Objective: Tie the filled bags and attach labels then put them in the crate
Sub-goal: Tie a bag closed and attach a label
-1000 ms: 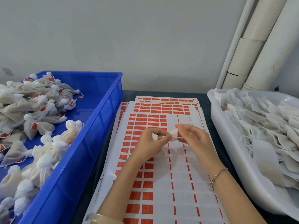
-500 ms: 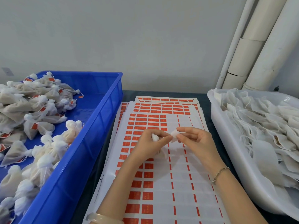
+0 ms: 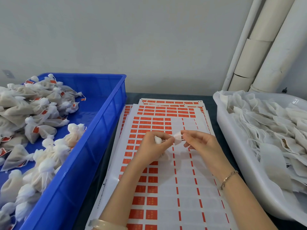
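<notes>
Blue crate [image 3: 99, 133] far left, piled with tied bags [image 3: 41, 130], many carrying red tags. Over the label sheets [image 3: 166, 193] mid-table: left hand [image 3: 152, 146] grips the neck of a small filled bag [image 3: 157, 139], fingers curled round it; right hand [image 3: 199, 143] just beside it pinches a folded label [image 3: 178, 137] at the fingertips. White tub [image 3: 232, 143] far right holds flat untied bags [image 3: 274, 130].

The right hand [image 3: 201, 143], pinching the small white paper label [image 3: 177, 137], is flattening its arched fingers and easing slightly rightward, away from the left hand [image 3: 152, 146] gripping the small white mesh bag [image 3: 157, 140].
</notes>
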The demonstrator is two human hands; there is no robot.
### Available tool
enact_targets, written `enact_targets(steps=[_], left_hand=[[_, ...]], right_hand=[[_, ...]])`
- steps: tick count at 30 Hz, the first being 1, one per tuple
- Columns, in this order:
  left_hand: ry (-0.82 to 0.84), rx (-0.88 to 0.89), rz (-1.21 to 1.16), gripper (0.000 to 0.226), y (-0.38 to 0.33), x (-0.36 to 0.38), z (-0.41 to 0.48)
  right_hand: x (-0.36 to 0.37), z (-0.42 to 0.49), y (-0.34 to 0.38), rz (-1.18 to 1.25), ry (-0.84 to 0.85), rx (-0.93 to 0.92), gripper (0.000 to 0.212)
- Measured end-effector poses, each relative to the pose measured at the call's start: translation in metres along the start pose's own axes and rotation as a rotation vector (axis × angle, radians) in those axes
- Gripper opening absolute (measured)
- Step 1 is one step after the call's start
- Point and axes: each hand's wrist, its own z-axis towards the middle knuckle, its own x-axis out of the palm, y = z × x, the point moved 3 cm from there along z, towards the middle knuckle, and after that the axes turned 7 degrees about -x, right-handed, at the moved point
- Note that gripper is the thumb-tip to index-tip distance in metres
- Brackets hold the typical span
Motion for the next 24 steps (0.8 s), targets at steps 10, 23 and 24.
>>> enact_targets(steps=[10, 23, 24], left_hand=[[0.046, 0.005, 0.059, 0.017, 0.0006, 0.0041, -0.0019], [0.008, -0.013, 0.056, 0.019, 0.0016, 0.0009, -0.0015], [0.009, -0.023, 0.056, 0.02, 0.0018, 0.0004, -0.0013]], right_hand=[[0.0016, -0.0005, -0.0007, -0.094, 0.009, -0.063, 0.011], [0.0043, -0.0013, 0.0024, -0.315, -0.023, -0.265, 0.007], [0.0041, -0.0011, 0.0028, -0.314, -0.015, -0.273, 0.008]])
